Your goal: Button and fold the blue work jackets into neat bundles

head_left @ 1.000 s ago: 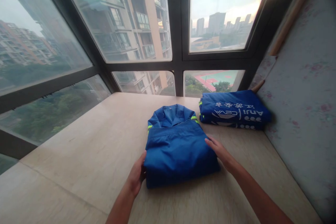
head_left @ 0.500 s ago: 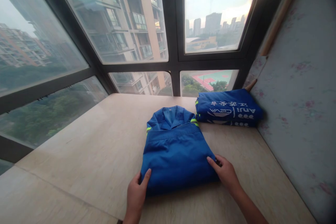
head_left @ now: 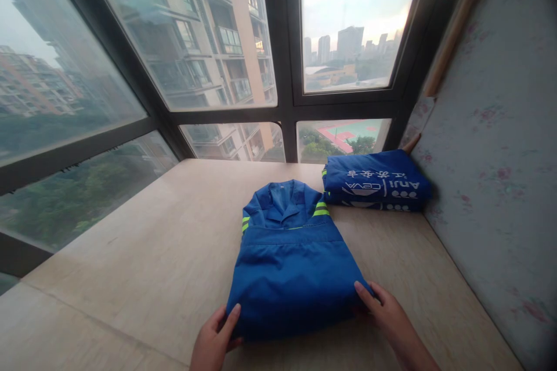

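1. A blue work jacket [head_left: 296, 278] lies on the pale sill [head_left: 143, 261], collar [head_left: 282, 200] toward the window frame [head_left: 285, 78] and its broad end toward the person.
2. The left hand [head_left: 215, 336] is at the jacket's near left corner. It is partly closed, with the thumb on top and the other fingers at the side and under the edge; it appears to have hold of the cloth.
3. The right hand [head_left: 387, 316] is at the near right corner, partly curled, thumb over the cloth and fingers around the edge. It too seems to grip the fabric, though the fingertips underneath are hidden.
4. As far as folding shows, much looks done: the body is doubled into a compact shape, and a wide panel covers the front up to just below the collar. Yellow-green stripes [head_left: 321, 209] show at both shoulders.
5. What appears unfinished is the near end, which flares wider than the collar end, and the collar and shoulders, which lie uncovered. Whether the near edge is raised off the sill, I cannot tell.
6. A printed blue bundle [head_left: 376, 177] sits beyond the jacket to the right, near the floral wall [head_left: 491, 156]. It looks neatly folded, its white lettering upside down; neither hand touches it.
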The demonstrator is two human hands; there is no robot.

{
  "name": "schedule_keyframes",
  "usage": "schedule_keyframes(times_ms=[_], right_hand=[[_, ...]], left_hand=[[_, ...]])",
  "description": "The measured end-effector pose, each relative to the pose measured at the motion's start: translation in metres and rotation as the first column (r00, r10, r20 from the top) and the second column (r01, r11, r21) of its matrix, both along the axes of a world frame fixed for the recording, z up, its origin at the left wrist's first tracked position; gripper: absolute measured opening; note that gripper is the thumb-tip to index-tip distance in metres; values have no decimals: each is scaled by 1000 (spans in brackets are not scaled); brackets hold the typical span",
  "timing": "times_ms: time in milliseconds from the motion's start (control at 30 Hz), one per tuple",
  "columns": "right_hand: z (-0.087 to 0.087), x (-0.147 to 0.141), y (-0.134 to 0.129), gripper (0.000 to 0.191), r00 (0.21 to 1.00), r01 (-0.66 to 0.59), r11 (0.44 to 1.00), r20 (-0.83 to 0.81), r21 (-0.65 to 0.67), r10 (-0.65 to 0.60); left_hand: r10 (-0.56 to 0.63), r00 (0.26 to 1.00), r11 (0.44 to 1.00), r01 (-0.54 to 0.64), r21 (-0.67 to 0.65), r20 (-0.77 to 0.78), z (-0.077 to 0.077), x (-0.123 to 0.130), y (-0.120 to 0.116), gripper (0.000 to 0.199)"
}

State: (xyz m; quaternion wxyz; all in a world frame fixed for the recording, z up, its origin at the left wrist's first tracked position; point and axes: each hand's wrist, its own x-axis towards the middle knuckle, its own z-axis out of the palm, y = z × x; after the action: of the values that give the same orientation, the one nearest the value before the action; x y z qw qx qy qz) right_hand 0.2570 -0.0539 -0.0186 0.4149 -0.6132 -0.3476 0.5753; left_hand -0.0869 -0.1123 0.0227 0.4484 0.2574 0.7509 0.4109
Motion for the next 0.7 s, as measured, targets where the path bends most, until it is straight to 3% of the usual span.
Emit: schedule_keyframes(times_ms=[100, 233, 400, 567, 700], right_hand=[[4, 2, -1, 56, 969, -101, 993, 230, 54, 86], [7, 7, 5, 53, 815, -205, 972, 569, 114, 105], [-2, 7, 4, 49, 701, -246, 967, 700, 61, 134], [-9, -2, 2, 47, 572, -262, 965, 806, 3, 153], [-5, 5, 16, 44, 542, -327, 943, 805, -65, 243]], left_hand=[[11, 998, 1000, -11, 1, -63, -8, 3, -8, 67], [-117, 910, 992, 128, 0, -398, -15, 2, -9, 54], [-126, 844, 990, 144, -7, -521, -22, 5, -10, 37], [-151, 807, 988, 136, -70, -571, -30, 9, -14, 39], [-214, 854, 977, 187, -104, -475, -26, -6, 2, 45]])
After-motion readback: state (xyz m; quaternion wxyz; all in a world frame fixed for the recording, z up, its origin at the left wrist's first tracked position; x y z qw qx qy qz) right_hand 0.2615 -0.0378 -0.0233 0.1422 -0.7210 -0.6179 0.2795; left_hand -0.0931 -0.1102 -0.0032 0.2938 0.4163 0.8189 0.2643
